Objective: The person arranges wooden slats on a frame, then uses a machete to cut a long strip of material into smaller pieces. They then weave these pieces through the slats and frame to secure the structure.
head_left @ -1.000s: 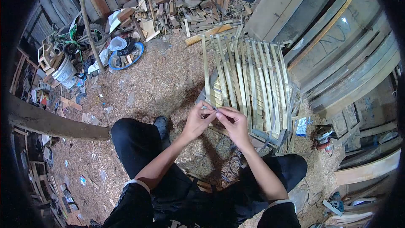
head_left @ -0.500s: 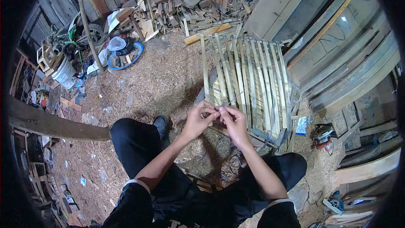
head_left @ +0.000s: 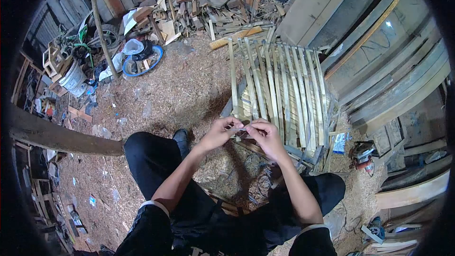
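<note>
My left hand [head_left: 219, 133] and my right hand [head_left: 267, 138] meet in front of me, fingertips pinched close together. Between them is a small thin greyish piece [head_left: 241, 129], too small to name. Just beyond my hands lies a row of long narrow wooden slats [head_left: 286, 92], side by side. More pale strips show through the gaps below the slats. My right hand is nearest the near end of the slats and overlaps that end in view.
Wood shavings cover the floor [head_left: 175, 85]. A blue basin [head_left: 150, 70] and a white bucket [head_left: 74, 79] stand left. Scrap wood [head_left: 208, 12] is heaped at the back. A power tool [head_left: 364, 155] lies right, and a thick beam [head_left: 66, 137] juts in from the left.
Both hands have dropped slightly and stay together, with the fingers shifted a little around the small piece. The view has tilted slightly; the slats lie as before.
</note>
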The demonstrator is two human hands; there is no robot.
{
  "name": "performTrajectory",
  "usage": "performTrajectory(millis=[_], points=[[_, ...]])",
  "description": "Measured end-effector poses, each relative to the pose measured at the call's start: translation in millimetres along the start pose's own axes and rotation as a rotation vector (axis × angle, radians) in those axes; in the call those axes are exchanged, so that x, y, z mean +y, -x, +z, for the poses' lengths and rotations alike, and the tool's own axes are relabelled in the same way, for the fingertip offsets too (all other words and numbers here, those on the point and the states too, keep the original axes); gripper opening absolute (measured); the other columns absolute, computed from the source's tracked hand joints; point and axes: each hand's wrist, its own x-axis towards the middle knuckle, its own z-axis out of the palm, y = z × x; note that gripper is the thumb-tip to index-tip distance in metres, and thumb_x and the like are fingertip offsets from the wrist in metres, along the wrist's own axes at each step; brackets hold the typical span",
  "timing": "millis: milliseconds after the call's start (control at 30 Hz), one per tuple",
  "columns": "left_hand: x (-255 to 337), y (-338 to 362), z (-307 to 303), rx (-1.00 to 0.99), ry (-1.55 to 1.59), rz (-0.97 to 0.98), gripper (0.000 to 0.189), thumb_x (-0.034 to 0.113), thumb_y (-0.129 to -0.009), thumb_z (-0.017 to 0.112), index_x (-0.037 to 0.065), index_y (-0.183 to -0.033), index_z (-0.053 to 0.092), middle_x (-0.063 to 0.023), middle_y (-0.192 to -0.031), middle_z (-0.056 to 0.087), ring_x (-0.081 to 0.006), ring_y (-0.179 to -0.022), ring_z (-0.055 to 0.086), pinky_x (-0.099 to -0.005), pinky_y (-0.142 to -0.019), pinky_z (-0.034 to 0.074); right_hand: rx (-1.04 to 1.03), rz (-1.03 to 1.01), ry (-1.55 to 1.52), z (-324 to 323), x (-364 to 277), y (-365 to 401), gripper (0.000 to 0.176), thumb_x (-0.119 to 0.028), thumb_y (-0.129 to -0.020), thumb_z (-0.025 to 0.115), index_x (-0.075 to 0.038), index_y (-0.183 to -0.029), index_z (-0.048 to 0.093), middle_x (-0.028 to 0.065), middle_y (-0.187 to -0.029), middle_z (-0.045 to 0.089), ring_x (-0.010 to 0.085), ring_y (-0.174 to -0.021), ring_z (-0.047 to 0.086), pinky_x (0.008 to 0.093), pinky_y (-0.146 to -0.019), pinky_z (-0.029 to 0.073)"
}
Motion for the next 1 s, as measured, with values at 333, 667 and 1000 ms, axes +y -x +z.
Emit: performTrajectory(millis=[333,667,1000], points=[[15.1,1.9,-5.4,-0.115,0.088,-0.136,0.024,0.024,-0.100,0.066,0.002,-0.109,0.070,-0.0003,-0.098,0.071,-0.0077,-0.091,0.062,-0.0261,-0.084,0.049,0.067,-0.273,0.478,3.6,-12.4,9.4,0.022,-0.004,-0.085,0.072,0.002,-0.106,0.073,0.0139,-0.097,0.069,0.0298,-0.083,0.070,0.0363,-0.073,0.057],[13.3,-0.7,-1.8,-0.039,0.072,-0.167,0.029,0.024,-0.103,0.061,-0.001,-0.112,0.072,-0.0028,-0.101,0.073,-0.0088,-0.093,0.064,-0.0262,-0.086,0.050,0.134,-0.449,0.684,16.7,-4.7,11.6,0.027,0.000,-0.084,0.073,-0.004,-0.111,0.074,0.0103,-0.105,0.070,0.0293,-0.091,0.070,0.0358,-0.081,0.059],[25.4,4.6,1.0,0.176,0.406,-0.180,0.018,0.020,-0.103,0.058,0.005,-0.109,0.065,-0.0050,-0.100,0.073,-0.0113,-0.091,0.066,-0.0281,-0.082,0.050,0.055,-0.283,0.320,21.0,-11.5,10.9,0.019,-0.003,-0.090,0.069,-0.003,-0.109,0.072,0.0119,-0.117,0.064,0.0276,-0.105,0.065,0.0357,-0.089,0.054]])
